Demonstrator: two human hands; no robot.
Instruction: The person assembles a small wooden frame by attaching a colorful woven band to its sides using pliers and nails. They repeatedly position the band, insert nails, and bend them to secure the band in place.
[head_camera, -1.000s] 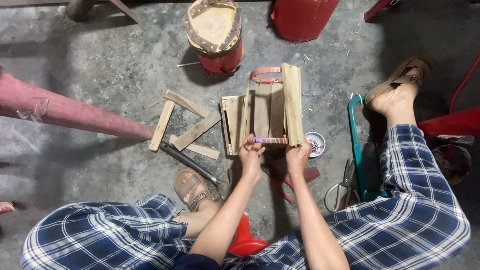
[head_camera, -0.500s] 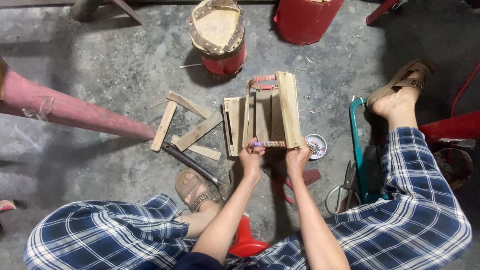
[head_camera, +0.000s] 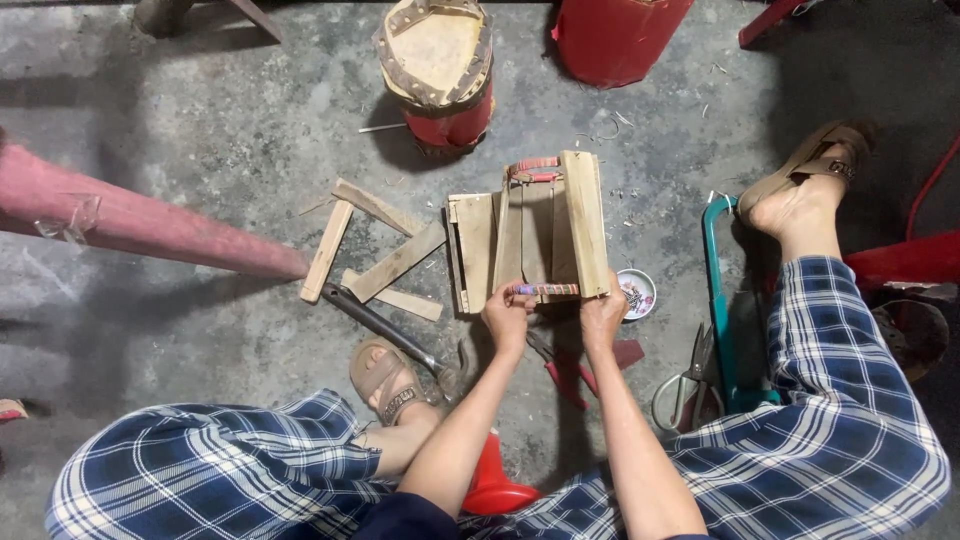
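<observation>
A small frame of wooden slats (head_camera: 530, 240) lies on the concrete floor in front of me, bound with coloured cord at its far end and at its near end. My left hand (head_camera: 508, 318) grips the near binding and the slat end on the left. My right hand (head_camera: 602, 318) holds the near end of the widest slat on the right. Both hands press on the frame's near edge, fingers curled around the wood.
Loose wooden strips (head_camera: 372, 248) lie to the left, with a hammer (head_camera: 392, 334) beside my sandalled left foot (head_camera: 385, 380). Red-handled pliers (head_camera: 572, 365), scissors (head_camera: 685, 380), a green saw frame (head_camera: 722, 300), a small round tin (head_camera: 636, 292) and two red drums (head_camera: 440, 70) surround the work.
The hands and the frame stay in place; my fingers shift only slightly on the near binding.
</observation>
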